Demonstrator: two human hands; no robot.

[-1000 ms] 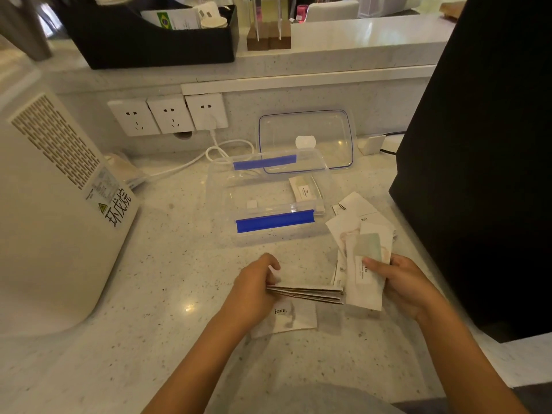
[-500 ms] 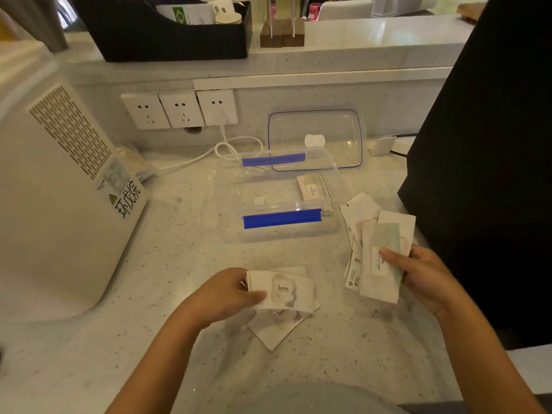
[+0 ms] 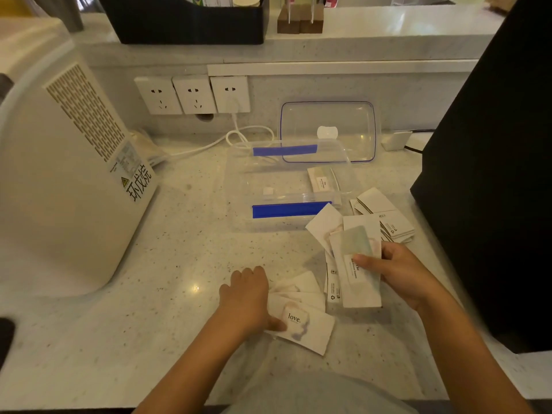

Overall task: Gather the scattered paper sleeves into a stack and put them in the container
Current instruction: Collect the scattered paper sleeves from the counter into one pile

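Fingers of the left hand (image 3: 246, 297) press a "love" paper sleeve (image 3: 301, 325) flat on the counter (image 3: 149, 294), thumb on its near edge. Right hand (image 3: 400, 273) grips a fanned bunch of sleeves (image 3: 355, 264), thumb across the front. More sleeves (image 3: 385, 218) lie just beyond. Clear container (image 3: 286, 186) stands open behind, one sleeve inside; its lid (image 3: 328, 131) leans against the wall.
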